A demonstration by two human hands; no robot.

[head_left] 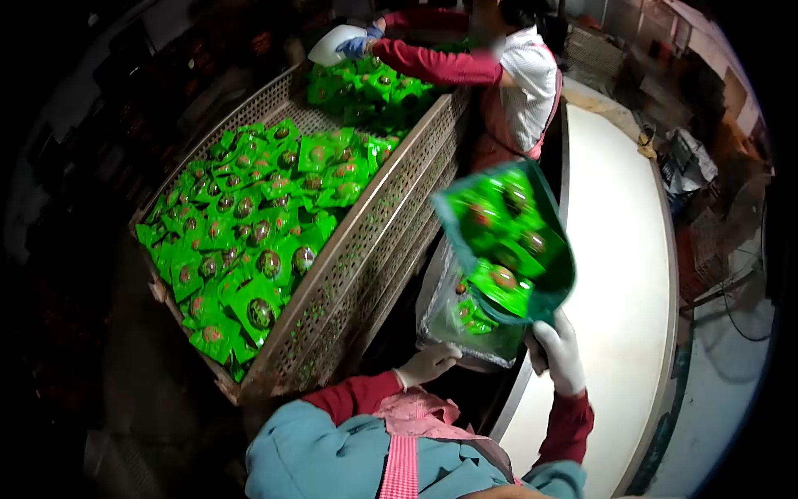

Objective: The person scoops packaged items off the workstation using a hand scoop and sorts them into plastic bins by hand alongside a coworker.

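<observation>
My right hand (559, 349), in a white glove, grips the near edge of a dark green basket (559, 264) that is tilted and holds several green packets (503, 279). Below and left of it, my left hand (429, 366), also gloved in white, is at the near edge of a plastic-lined container (490, 345); whether its fingers hold the lining is unclear. A few green packets (474, 318) lie inside that container, partly hidden by the basket.
A large perforated metal tray (332, 283) full of green packets (270, 216) stands at the left. A co-worker (532, 83) leans over its far end with a white container (332, 46). A long white surface (619, 249) runs along the right.
</observation>
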